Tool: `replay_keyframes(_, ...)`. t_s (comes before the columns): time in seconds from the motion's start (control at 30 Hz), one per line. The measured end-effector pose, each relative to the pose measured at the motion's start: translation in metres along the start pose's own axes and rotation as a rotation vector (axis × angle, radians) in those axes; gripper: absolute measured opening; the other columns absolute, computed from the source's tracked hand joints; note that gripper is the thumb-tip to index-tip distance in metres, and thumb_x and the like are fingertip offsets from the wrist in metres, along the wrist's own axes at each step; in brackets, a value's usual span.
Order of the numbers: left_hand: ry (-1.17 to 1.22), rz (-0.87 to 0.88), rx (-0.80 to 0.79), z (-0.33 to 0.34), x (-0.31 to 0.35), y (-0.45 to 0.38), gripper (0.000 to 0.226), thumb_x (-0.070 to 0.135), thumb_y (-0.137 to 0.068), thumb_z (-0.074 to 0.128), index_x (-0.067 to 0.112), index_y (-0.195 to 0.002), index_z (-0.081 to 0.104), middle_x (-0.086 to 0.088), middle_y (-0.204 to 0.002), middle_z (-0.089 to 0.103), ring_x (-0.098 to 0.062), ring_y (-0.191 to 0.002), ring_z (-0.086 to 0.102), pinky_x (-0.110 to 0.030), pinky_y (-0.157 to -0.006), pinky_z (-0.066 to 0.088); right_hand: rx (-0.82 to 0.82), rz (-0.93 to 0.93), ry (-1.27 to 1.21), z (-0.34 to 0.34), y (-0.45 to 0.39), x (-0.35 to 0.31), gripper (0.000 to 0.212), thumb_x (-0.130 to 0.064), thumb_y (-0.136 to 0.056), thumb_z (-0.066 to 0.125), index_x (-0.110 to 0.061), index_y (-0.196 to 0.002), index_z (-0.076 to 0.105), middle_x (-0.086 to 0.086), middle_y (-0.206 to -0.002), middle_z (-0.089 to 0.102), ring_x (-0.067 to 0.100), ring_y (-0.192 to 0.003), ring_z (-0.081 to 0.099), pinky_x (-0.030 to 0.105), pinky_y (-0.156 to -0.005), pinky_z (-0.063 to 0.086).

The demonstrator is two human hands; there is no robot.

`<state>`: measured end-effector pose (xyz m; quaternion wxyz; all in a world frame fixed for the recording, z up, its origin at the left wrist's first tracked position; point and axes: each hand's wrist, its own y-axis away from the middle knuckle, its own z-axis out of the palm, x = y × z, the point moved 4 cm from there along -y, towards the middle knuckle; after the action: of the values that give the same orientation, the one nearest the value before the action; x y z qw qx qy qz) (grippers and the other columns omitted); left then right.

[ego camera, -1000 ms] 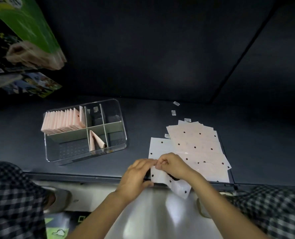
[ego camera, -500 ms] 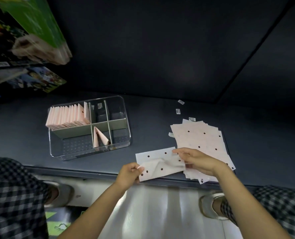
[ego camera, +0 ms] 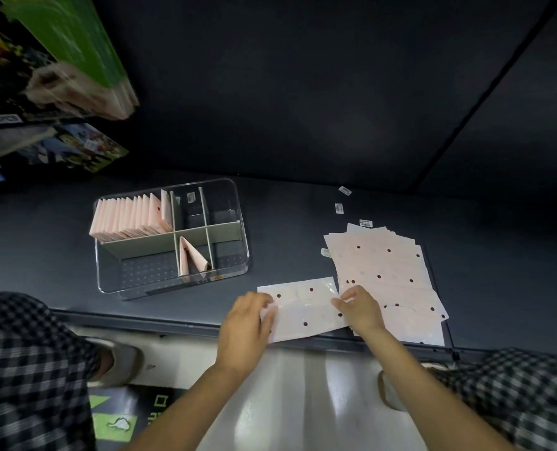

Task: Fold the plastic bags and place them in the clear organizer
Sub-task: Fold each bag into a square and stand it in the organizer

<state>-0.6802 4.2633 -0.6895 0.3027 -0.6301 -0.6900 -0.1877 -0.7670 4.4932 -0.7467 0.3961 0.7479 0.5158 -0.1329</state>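
Note:
A pale pink plastic bag with dark dots (ego camera: pixel 306 307) lies flat near the front edge of the dark shelf. My left hand (ego camera: pixel 249 323) pinches its left edge and my right hand (ego camera: pixel 360 307) pinches its right edge. To the right lies a fanned stack of the same dotted bags (ego camera: pixel 384 265). The clear organizer (ego camera: pixel 234 206) stands to the left, with a row of folded pink bags (ego camera: pixel 130 219) upright in its back left compartment and one folded bag (ego camera: pixel 190 258) leaning in a front middle compartment.
Small white labels (ego camera: pixel 339 208) lie scattered behind the stack. Colourful packages (ego camera: pixel 59 76) hang at the upper left. The shelf's front edge (ego camera: pixel 172 322) runs just below my hands. My knees in checked cloth flank the view.
The bag that was lifted and partly folded now lies spread flat on the shelf. Both hands have moved apart to its left and right edges.

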Motion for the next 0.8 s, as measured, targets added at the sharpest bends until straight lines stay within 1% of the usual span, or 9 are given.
replay_keyframes(0.07,-0.123,0.255,-0.219,0.017,0.010,0.007,0.023,0.025,-0.093,0.057,0.016,-0.113,0.063,0.002,-0.117,0.061,-0.023,-0.109,0.056,-0.026,-0.088,0.041,0.000,0.009,0.017,0.001,-0.001,0.001,0.019,-0.030,-0.085,0.065,-0.019,-0.089,0.050,-0.002,-0.091,0.057,0.019,-0.087,0.054,0.028,-0.072,0.038)
replay_keyframes(0.13,-0.293,0.298,-0.450,0.037,0.005,0.018,0.053,0.037,-0.097,0.048,0.019,-0.145,0.036,0.000,-0.154,0.028,-0.021,-0.143,0.025,-0.029,-0.117,0.017,-0.001,0.011,0.011,0.001,-0.001,0.001,0.018,-0.029,-0.085,0.064,-0.019,-0.090,0.050,0.000,-0.094,0.058,0.019,-0.087,0.053,0.028,-0.073,0.038)
replay_keyframes(0.2,-0.464,0.291,-0.570,0.049,-0.006,0.027,0.070,0.047,-0.099,0.036,0.020,-0.152,-0.001,0.003,-0.158,-0.012,-0.017,-0.146,-0.011,-0.032,-0.116,-0.013,0.004,0.011,0.009,-0.001,0.000,0.001,0.016,-0.027,-0.086,0.063,-0.017,-0.091,0.051,0.004,-0.099,0.061,0.020,-0.089,0.053,0.028,-0.075,0.040)
replay_keyframes(0.27,-0.568,0.310,-0.576,0.053,-0.013,0.030,0.073,0.050,-0.099,0.029,0.019,-0.150,-0.013,0.002,-0.155,-0.023,-0.019,-0.144,-0.020,-0.036,-0.114,-0.018,0.004,0.000,0.023,-0.002,0.005,-0.001,0.015,-0.026,-0.088,0.060,-0.016,-0.092,0.050,0.006,-0.101,0.062,0.024,-0.092,0.056,0.031,-0.078,0.045)
replay_keyframes(0.33,-0.644,0.371,-0.522,0.051,-0.016,0.031,0.070,0.050,-0.099,0.029,0.020,-0.151,-0.006,0.000,-0.156,-0.015,-0.020,-0.145,-0.011,-0.041,-0.116,-0.009,0.109,-0.114,0.173,-0.006,0.014,-0.006,0.018,-0.029,-0.089,0.059,-0.016,-0.096,0.050,0.005,-0.098,0.061,0.026,-0.094,0.057,0.031,-0.073,0.045)
replay_keyframes(0.4,-0.693,0.456,-0.413,0.048,-0.014,0.029,0.068,0.053,-0.094,0.045,0.023,-0.150,0.022,0.001,-0.156,0.014,-0.018,-0.144,0.018,-0.041,-0.116,0.017,0.273,-0.393,0.324,-0.013,0.029,-0.017,0.024,-0.033,-0.086,0.063,-0.016,-0.100,0.053,0.003,-0.101,0.057,0.023,-0.097,0.053,0.030,-0.073,0.041)
replay_keyframes(0.5,-0.574,0.549,-0.356,0.044,-0.007,0.027,0.066,0.054,-0.066,0.079,0.024,-0.123,0.064,0.005,-0.131,0.059,-0.012,-0.118,0.058,-0.031,-0.094,0.051,0.066,-0.716,0.503,-0.003,0.039,-0.022,0.046,-0.043,-0.082,0.065,-0.018,-0.119,0.055,-0.001,-0.124,0.053,0.018,-0.116,0.046,0.028,-0.099,0.033)
replay_keyframes(0.6,-0.525,0.555,-0.292,0.039,-0.005,0.020,0.063,0.046,-0.055,0.087,0.022,-0.112,0.072,0.006,-0.121,0.066,-0.009,-0.108,0.064,-0.026,-0.086,0.055,-0.135,-0.742,0.621,0.006,0.041,-0.010,0.065,-0.047,-0.086,0.058,-0.024,-0.142,0.036,-0.009,-0.149,0.034,0.009,-0.138,0.027,0.016,-0.111,0.010)
replay_keyframes(0.8,-0.374,0.472,-0.298,0.026,-0.010,0.011,0.035,0.031,-0.066,0.086,0.018,-0.093,0.069,0.000,-0.122,0.065,-0.015,-0.103,0.067,-0.025,-0.080,0.056,-0.189,-0.804,0.693,0.003,0.041,-0.008,0.064,-0.035,-0.091,0.052,-0.024,-0.147,0.025,-0.007,-0.153,0.026,0.007,-0.141,0.021,0.015,-0.113,0.004)
